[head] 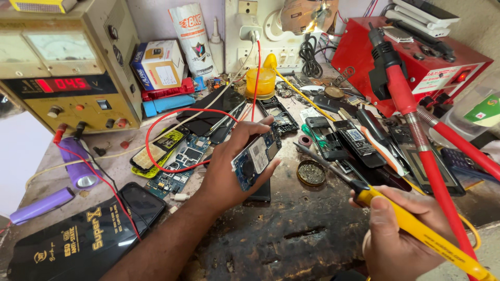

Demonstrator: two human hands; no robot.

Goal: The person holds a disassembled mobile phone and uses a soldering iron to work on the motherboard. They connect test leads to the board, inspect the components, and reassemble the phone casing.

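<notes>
Left hand point(229, 169) has a blue phone circuit board point(256, 158) up off the worktop point(291, 234), tilted with its component face toward the camera. The grip there is a pinch across the board's edges: thumb along the top edge, fingers curled behind and under it. Right hand point(398, 237) is wrapped closed around the yellow handle of a soldering iron point(364, 195), thumb on top. Its dark tip points up-left and sits near the round tin of flux or tip cleaner point(311, 173), well short of the board.

If I were doing this bit, I'd rest the left wrist or forearm on the worktop, since a board held in the air wobbles the moment the tip touches. Keep fingers on the bare edges, away from the pads being heated. Bring the iron in low and shallow, and watch the red wire point(172, 127) looping just behind the board so it doesn't snag.

Pose: left forearm comes in from bottom centre, wrist bent back, palm facing right. Right hand sits low at the right edge, with the iron's cord end running off the bottom-right corner.
</notes>
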